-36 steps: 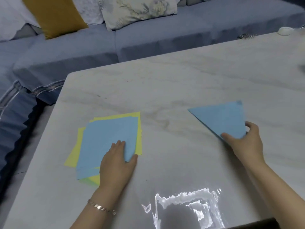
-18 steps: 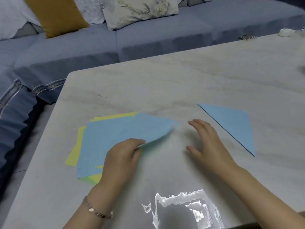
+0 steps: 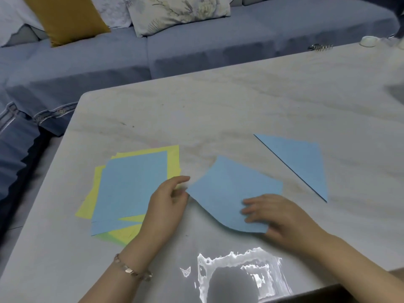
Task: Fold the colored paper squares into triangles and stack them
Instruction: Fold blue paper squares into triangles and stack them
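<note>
– Holding the blue sheet (image 3: 231,193) by two corners, was the person ready to fold?
– Nearly. The left hand (image 3: 168,200) pinched its left corner. The right hand (image 3: 282,217) gripped the near corner, fingers on top. The sheet lay bowed on the table (image 3: 240,101), between the stack of squares (image 3: 131,184) and the folded triangle (image 3: 301,165).
– What mattered, then?
– Flattening it first, I'd judge, then laying one corner exactly on its opposite before creasing, so the triangles would stack evenly.
</note>
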The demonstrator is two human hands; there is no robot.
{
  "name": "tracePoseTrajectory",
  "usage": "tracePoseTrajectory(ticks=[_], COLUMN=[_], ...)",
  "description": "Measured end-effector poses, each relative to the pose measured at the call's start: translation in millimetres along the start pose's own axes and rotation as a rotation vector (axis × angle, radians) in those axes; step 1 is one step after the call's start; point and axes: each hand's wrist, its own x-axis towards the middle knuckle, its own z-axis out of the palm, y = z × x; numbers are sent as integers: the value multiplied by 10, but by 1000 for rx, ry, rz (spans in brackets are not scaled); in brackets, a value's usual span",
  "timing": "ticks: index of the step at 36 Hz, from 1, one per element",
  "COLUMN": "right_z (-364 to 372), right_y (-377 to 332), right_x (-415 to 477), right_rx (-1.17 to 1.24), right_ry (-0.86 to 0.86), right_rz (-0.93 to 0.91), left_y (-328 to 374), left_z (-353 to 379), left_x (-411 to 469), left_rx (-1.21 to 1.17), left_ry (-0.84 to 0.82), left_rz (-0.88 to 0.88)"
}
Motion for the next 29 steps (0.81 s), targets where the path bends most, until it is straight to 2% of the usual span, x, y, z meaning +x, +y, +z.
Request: tracePoseTrajectory(ticks=[3,6,12,15,18,22,25,29], right_z=[88,149,166,141,25,-160,-283,-328], right_y=[-46,-80,-160,-246,-307,-287,-292,-368], right_x=[-50,-87,-69,-22,35,163,338,467], right_rx=[31,64,60,77,167,337,394,471], right_ry=[-64,-109,-111,-129,-85,140,251,141], right_rz=[58,93,48,26,144,323,449,417], left_y=[161,302,443,476,508,515,511,527], left_z=[45,47,239,386,445,420,363,238], left_x=[83,238,554,621,616,480,385,369], left_rx=[-289,-288,76,228,232,147,40,-24], left_ry=[-37,-120,-358,-396,-374,-373,-335,-342], left_rz=[-349,-504,-373,-309,-173,-96,-159,-388])
